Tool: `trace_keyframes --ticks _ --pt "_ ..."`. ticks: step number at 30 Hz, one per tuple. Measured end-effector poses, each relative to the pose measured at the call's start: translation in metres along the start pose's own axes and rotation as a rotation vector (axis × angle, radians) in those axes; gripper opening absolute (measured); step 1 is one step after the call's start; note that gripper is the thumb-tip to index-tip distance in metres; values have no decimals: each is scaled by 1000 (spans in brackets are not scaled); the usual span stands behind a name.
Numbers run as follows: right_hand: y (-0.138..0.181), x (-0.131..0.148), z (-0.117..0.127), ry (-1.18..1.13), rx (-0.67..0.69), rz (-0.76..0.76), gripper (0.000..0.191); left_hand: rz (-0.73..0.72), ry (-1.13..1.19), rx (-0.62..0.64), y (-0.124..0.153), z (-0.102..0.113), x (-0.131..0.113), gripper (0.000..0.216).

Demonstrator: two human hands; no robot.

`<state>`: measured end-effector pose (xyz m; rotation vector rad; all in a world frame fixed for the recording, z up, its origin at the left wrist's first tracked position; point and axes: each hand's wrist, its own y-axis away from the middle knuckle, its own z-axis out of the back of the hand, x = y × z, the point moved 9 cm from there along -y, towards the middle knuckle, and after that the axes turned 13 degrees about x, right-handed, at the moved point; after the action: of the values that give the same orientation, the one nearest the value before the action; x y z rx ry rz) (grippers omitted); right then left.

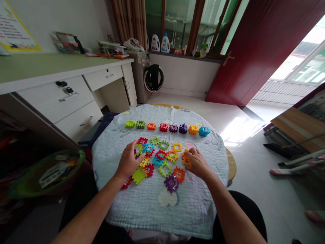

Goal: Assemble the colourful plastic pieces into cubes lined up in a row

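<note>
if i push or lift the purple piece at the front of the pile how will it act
The purple piece looks like thin plastic with cut-out windows, so probably light and fairly stiff. Being flat, it seems unlikely to roll. Its toothed edge might snag the cloth or nearby orange piece.

Bright loose pieces (139,175) on a pale blue cloth (198,203), patched with cream and pink.
From here the row of blocks (164,127) runs left to right in lime, mid-green, orange, red, plum, dark violet, golden yellow and turquoise-blue; the loose ones mix red, lime, yellow, orange, blue and purple. Around them I see a deep red door (243,44), a brown curtain (129,20), white drawers (61,98) under a pale green desktop (50,64), a blue-capped white bottle (165,44) and a yellow-bordered poster (15,28).
</note>
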<state>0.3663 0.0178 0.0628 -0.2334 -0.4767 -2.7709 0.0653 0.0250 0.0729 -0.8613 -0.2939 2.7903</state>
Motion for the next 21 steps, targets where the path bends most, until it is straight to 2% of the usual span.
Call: trace_keyframes --ticks 3,5,9,12,15,18,21 --pt "0 2 -1 30 9 13 33 -30 7 114 -2 -2 13 58" --pt "-1 3 0 36 3 26 40 -47 23 162 -2 0 22 52" --pt "-4 -4 14 -43 -107 51 57 -12 14 62 -2 22 47 45" --pt "-15 -9 25 -113 -163 89 50 44 -19 11 -3 27 65 46" --pt "-33 -22 30 -94 -170 27 46 57 -37 2 -3 24 73 47" --pt "-52 -41 28 -58 -121 -72 41 47 -32 27 -3 19 71 45" --pt "-65 -56 19 -46 -21 -92 36 51 -24 50 -2 17 70 43"
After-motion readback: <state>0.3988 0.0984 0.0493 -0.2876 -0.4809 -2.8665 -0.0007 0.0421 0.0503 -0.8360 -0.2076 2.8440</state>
